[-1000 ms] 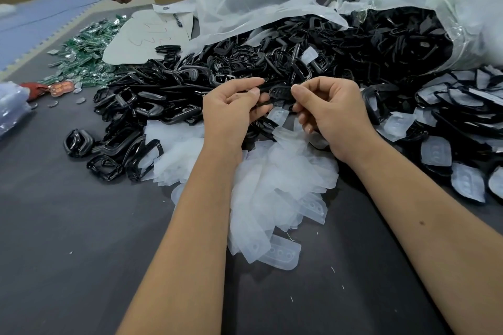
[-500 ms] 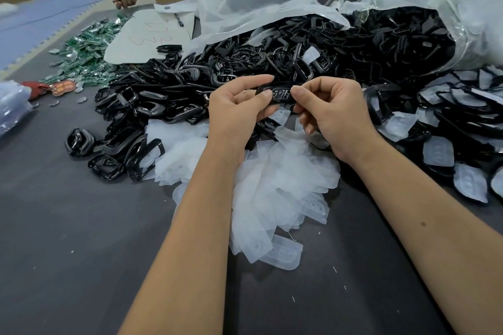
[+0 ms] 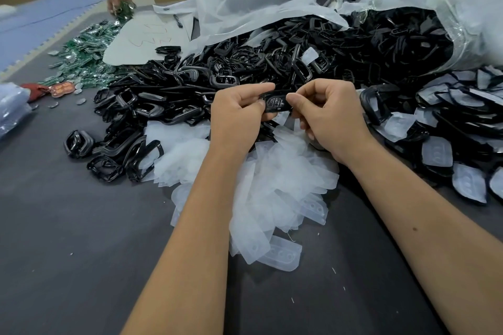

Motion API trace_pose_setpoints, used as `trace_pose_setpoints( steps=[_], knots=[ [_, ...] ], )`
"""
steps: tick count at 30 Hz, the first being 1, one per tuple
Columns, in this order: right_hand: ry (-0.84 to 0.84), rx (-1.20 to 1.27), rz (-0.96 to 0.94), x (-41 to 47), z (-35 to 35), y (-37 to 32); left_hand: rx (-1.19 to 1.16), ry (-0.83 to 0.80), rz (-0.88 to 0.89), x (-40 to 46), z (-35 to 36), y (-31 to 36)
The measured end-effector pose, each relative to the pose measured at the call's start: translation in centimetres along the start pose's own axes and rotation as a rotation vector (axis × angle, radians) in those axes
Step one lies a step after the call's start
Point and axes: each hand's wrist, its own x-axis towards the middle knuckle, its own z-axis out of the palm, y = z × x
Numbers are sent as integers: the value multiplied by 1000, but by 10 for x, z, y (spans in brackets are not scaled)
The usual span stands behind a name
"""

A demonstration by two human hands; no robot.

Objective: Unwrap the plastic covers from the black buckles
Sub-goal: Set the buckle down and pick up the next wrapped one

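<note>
Head: buckle heaps (image 3: pixel 245 68) behind covers (image 3: pixel 266 185)

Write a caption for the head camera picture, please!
Both hands, left and right, pinch one black buckle above a heap of clear covers.

Black buckle (image 3: pixel 276 102) held level between both hands, above heap of removed plastic covers (image 3: pixel 272 179).

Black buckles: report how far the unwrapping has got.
Done: a heap of removed plastic covers lies under the wrists, with bare buckles piled on the left. In hand: the left hand and right hand pinch one buckle. Left: covered buckles on the right.
</note>
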Motion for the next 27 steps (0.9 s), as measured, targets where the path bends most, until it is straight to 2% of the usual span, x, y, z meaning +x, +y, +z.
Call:
trace_pose_setpoints(
  steps=[8,12,17,27],
  knots=[
    [130,-270,-87,-3,4,-5,83,-14,83,-2,1,1],
    [171,-222,-34,-1,1,-3,-21,-37,29,-3,0,4],
    [-1,133,51,1,-1,-2,-133,-74,19,-5,-2,7],
    [61,-119,-155,-1,8,-14,-38,-5,87,-3,-3,9]
  ],
)
